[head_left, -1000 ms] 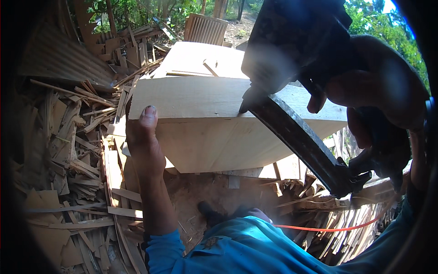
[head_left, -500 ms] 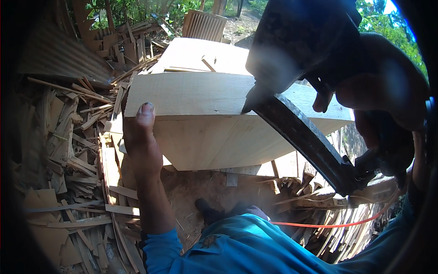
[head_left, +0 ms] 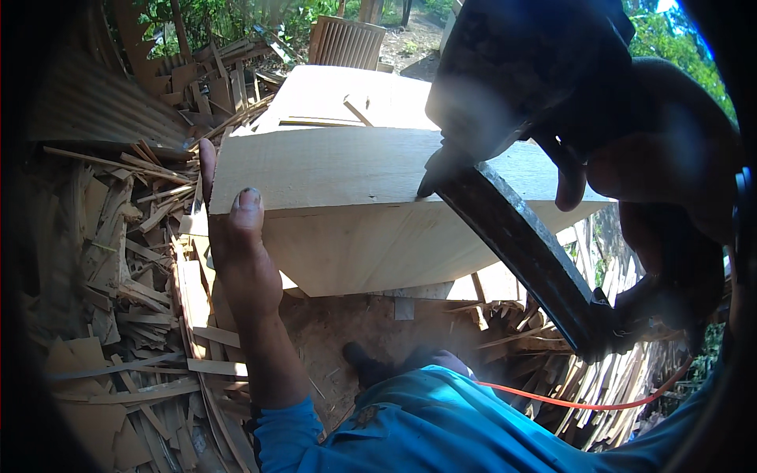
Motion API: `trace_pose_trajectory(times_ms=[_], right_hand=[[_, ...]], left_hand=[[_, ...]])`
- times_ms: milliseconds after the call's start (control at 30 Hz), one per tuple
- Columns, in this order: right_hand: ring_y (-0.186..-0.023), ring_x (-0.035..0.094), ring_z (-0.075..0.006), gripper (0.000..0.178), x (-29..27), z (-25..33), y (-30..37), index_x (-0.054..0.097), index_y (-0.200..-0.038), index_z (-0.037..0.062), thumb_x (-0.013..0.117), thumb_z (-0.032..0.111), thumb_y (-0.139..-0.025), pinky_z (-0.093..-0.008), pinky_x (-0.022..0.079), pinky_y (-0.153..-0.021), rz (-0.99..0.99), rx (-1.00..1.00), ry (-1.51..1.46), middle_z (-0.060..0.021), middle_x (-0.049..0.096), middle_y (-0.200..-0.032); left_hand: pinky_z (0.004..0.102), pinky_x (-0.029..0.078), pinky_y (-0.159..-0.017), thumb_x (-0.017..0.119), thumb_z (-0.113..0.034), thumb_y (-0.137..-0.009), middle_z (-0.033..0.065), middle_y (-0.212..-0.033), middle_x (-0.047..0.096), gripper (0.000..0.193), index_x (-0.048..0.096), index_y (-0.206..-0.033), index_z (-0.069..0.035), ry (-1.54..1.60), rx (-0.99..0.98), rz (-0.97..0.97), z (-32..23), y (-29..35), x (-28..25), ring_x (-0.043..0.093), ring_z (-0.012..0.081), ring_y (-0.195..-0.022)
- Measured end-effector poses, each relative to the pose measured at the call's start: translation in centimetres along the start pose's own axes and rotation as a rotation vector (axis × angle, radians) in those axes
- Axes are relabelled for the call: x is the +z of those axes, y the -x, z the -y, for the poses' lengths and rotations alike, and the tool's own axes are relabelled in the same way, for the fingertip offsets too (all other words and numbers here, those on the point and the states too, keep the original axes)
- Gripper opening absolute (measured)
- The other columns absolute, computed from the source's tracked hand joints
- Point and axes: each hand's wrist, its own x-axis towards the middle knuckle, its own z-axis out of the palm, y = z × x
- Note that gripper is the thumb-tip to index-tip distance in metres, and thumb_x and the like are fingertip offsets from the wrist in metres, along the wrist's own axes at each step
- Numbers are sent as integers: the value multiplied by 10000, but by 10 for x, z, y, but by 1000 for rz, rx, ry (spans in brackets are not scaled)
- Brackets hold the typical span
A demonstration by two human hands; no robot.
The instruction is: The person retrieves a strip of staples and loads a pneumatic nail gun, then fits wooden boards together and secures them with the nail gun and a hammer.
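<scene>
A pale wooden box-like piece (head_left: 378, 244) stands before me, its narrow upper board (head_left: 331, 165) facing up. My left hand (head_left: 244, 260) grips the board's left end, thumb on the near edge and a fingertip showing beyond the corner. In my right hand (head_left: 670, 158) is a dark pneumatic nail gun (head_left: 512, 102). Its nose touches or hovers just over the board's near edge, right of the middle; contact is hard to tell. The gun's long magazine (head_left: 524, 252) slants down to the right. Deep shadow hides most of my right fingers, though one extends near the trigger.
A pale work surface (head_left: 355, 91) with a loose stick lies behind the piece. Heaps of wood offcuts (head_left: 118, 268) fill the left, and thin strips (head_left: 607, 386) pile at lower right. An orange air hose (head_left: 583, 404) curves past my right side. Corrugated sheet (head_left: 102, 102) stands far left.
My left hand has shifted slightly left and down, and a fingertip now shows past the board's corner. The gun's magazine end has dropped a little; its nose stays at nearly the same spot.
</scene>
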Motion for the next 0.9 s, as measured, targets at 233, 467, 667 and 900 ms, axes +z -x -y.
trace_pose_trajectory(times_ms=[233,467,667,900], right_hand=[[-821,624,-169,262,3,5,-5,578,-1083,-33,622,100,-862,-323,515,-737,16,12,6,-117,630,-907],[-808,618,-165,257,4,14,-14,576,-1078,-29,621,104,-862,-320,510,-725,46,7,5,-111,624,-897],[-797,613,-161,253,13,31,-24,574,-1073,-25,621,107,-862,-318,506,-714,55,-56,37,-105,618,-889],[-784,607,-156,248,30,34,-61,572,-1068,-20,620,110,-862,-316,501,-701,103,-159,37,-99,612,-880]], left_hand=[[410,294,-1097,382,-310,-902,226,-1500,307,708,172,-1532,-64,-55,25,3,-10,0,3,369,303,-1338],[403,281,-1103,433,-352,-908,209,-1489,322,718,210,-1515,-38,20,33,-4,-8,-2,3,363,296,-1338],[397,282,-1102,341,-430,-998,176,-1474,351,600,338,-1431,-14,-51,239,112,20,-8,-15,363,284,-1345],[367,239,-1139,199,-607,-992,89,-1480,379,720,452,-1386,-61,307,63,147,11,-11,-18,320,211,-1381]])
